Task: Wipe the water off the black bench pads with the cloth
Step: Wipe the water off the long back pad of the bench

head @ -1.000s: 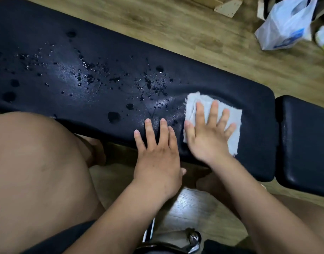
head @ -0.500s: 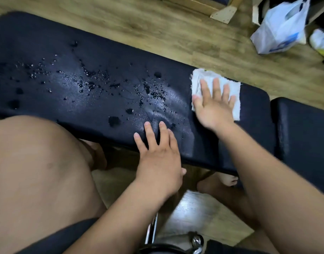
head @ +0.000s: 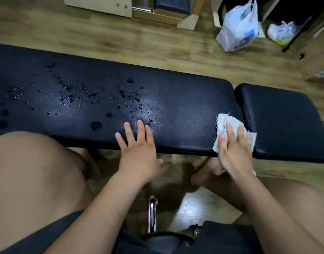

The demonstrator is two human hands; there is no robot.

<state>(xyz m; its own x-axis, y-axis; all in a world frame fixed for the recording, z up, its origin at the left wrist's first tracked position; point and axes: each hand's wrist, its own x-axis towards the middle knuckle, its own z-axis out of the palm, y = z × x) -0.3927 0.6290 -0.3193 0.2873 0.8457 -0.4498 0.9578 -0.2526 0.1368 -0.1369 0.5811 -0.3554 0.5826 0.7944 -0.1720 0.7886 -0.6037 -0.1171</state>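
1. A bare thigh filled the lower left, in front of the long pad.
2. Water drops lay scattered over the left and middle of that pad, with a few larger dark blots nearer its front edge. Its right part looked smooth and dull.
3. The left hand lay flat on the pad's front edge, about midway along. Its fingers were straight and slightly spread, and it held nothing. The fingertips rested just beside the nearest drops.
4. The cloth, white and frayed, lay at the right end of the long pad by the front edge. Its right corner reached over the gap onto the short pad.
5. The right hand pressed down on the cloth with straight fingers, not curled round it. Its palm hung past the front edge.
6. The short pad sat just beside the long one, with a narrow gap between them.
7. A white bag stood on the wooden floor beyond the pads, well apart from them.
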